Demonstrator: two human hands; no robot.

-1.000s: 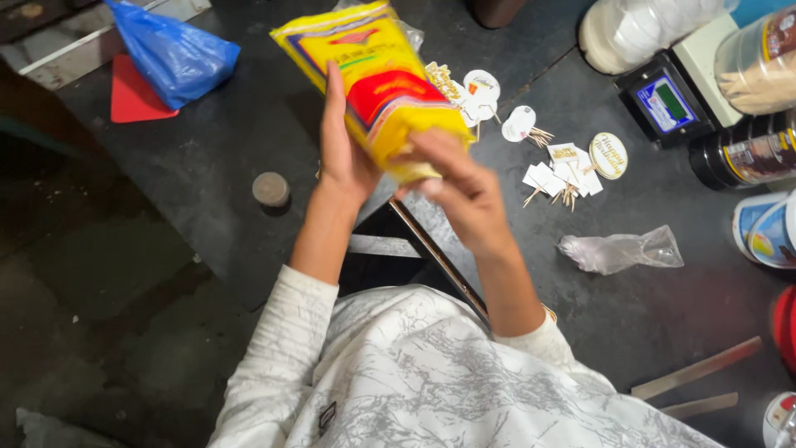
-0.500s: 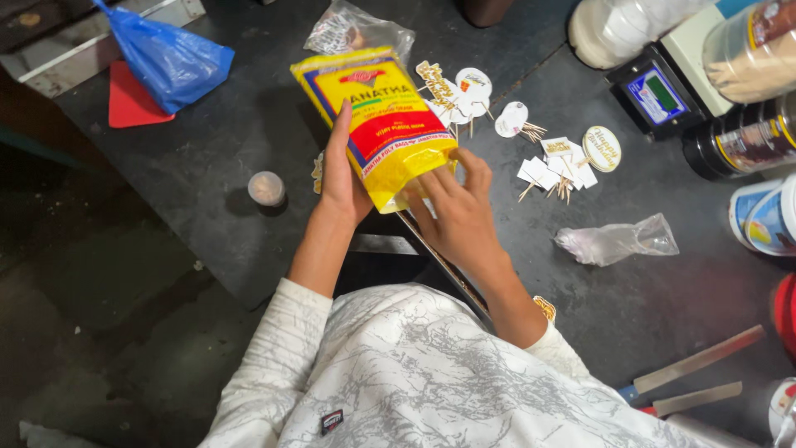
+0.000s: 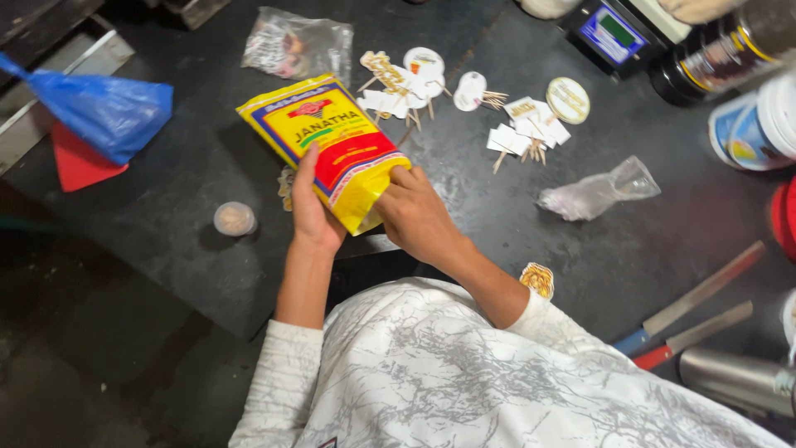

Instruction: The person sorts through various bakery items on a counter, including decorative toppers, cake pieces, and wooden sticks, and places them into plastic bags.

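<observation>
A blue plastic bag (image 3: 104,112) is seen at the left edge of the dark counter (image 3: 191,249), with a small round lidded container (image 3: 235,218) nearer the front edge. A yellow and red pouch (image 3: 332,149) is held above the counter's middle: its left side is gripped by the left hand (image 3: 313,211), while its lower open end is pinched by the right hand (image 3: 417,217). Paper toppers on sticks (image 3: 522,124) are scattered behind it. A crumpled clear bag (image 3: 597,191) is lying further right, and two flat blades (image 3: 692,315) are laid near the right front corner.
</observation>
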